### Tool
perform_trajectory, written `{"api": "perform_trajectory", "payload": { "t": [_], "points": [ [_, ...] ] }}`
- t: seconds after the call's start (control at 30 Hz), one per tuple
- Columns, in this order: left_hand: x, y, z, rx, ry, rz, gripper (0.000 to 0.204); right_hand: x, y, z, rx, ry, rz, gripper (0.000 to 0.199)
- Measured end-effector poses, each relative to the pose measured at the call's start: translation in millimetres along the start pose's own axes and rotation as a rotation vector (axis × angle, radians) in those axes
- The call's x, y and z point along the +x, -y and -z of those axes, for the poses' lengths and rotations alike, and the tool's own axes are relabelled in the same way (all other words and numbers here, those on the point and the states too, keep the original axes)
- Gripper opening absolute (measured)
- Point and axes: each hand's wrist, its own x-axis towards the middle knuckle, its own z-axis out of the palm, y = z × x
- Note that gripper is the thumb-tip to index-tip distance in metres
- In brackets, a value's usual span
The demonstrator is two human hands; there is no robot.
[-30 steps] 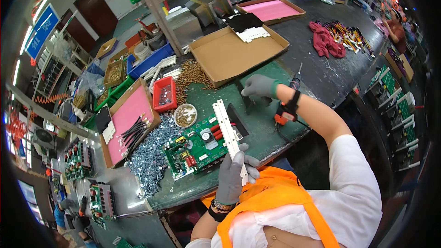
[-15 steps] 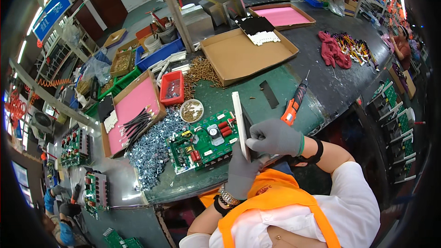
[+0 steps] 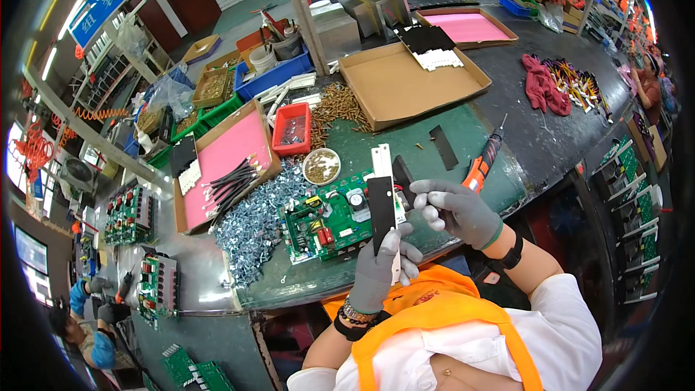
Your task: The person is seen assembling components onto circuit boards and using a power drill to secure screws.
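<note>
My left hand (image 3: 378,272), in a grey glove, grips a long flat white strip (image 3: 381,161) with a black piece (image 3: 380,211) lying along its face. The strip stands nearly upright in front of the right end of a green circuit board (image 3: 329,223) and hides part of it. My right hand (image 3: 463,211), gloved too, is just right of the strip, apart from it. Its fingers are half bent and apart, with nothing visible in them. Between hand and strip shows another dark strip (image 3: 403,177); whether it touches anything is unclear.
Loose metal clips (image 3: 250,235) are heaped left of the board. Behind stand a round dish of small screws (image 3: 321,166), a red bin (image 3: 292,129) and a cardboard tray (image 3: 413,90). An orange electric screwdriver (image 3: 483,159) lies at right, near a flat black strip (image 3: 443,147).
My right hand has come off the strip and loosened from a fist. The strip has turned in my left hand, so its black face now shows. The whole view has shifted slightly.
</note>
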Motion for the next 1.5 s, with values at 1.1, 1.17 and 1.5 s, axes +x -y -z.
{"api": "perform_trajectory", "payload": {
  "t": [1.1, 1.17, 1.5],
  "points": [
    [-4, 4, -3, 0.049, 0.05, 0.131, 0.065, 29, 22, -24, -1.458, -0.038, 0.661, 0.017],
    [-5, 5, -2, 0.021, 0.051, 0.129, 0.065, 28, 23, -25, -1.531, -0.029, 0.71, 0.016],
    [-4, 3, 0, 0.055, 0.112, 0.187, 0.057, 35, 28, -29, -1.706, -0.086, 0.915, 0.015]
  ]
}}
